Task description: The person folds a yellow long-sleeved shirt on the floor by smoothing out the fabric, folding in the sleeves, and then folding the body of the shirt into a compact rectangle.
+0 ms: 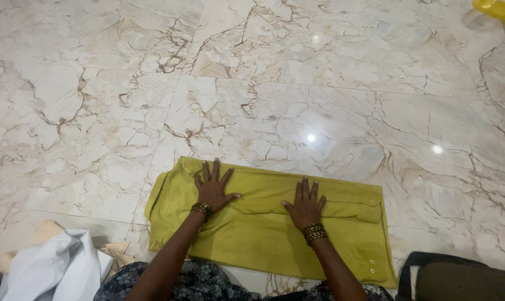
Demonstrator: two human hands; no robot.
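A yellow-green shirt point(252, 234) lies folded into a flat rectangle on the marble floor point(297, 95), with small white buttons near its right lower corner. My left hand point(213, 187) rests flat on its upper left part, fingers spread. My right hand point(305, 203) presses flat on the middle, just left of a folded cuff. Both wrists wear dark beaded bangles. Neither hand holds anything.
A pale blue and white cloth pile point(52, 267) lies at the lower left. A dark bag or cushion point(464, 278) sits at the lower right. A yellow object point(498, 10) shows at the top right corner. My patterned dark garment point(197, 281) fills the bottom edge.
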